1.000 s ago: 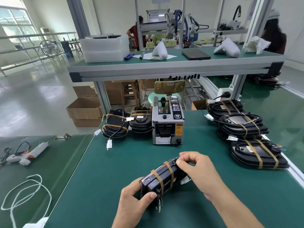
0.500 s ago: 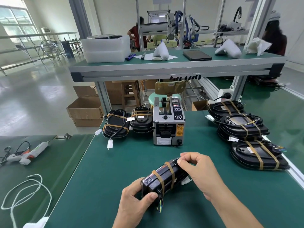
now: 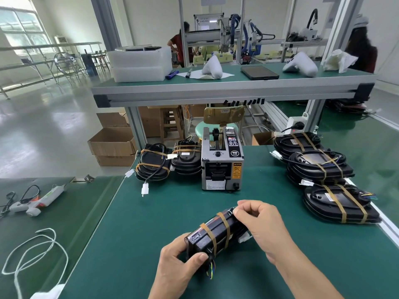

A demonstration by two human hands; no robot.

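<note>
A bundle of black plastic parts (image 3: pixel 212 230), bound by two tan tape bands, stands on its edge on the green mat (image 3: pixel 164 216) in front of me. My left hand (image 3: pixel 179 264) grips its near end, thumb across the front. My right hand (image 3: pixel 259 225) pinches the far top corner with curled fingers. Coloured wires and a white connector hang from the bundle's underside.
A grey tape dispenser (image 3: pixel 222 165) stands just beyond the bundle. Two taped black bundles (image 3: pixel 152 162) lie to its left, and three more (image 3: pixel 336 203) stack along the right edge. A glue gun (image 3: pixel 36 201) and white cord (image 3: pixel 36 251) lie on the left table.
Both hands and the bundle stay almost where they were. The view has shifted slightly.
</note>
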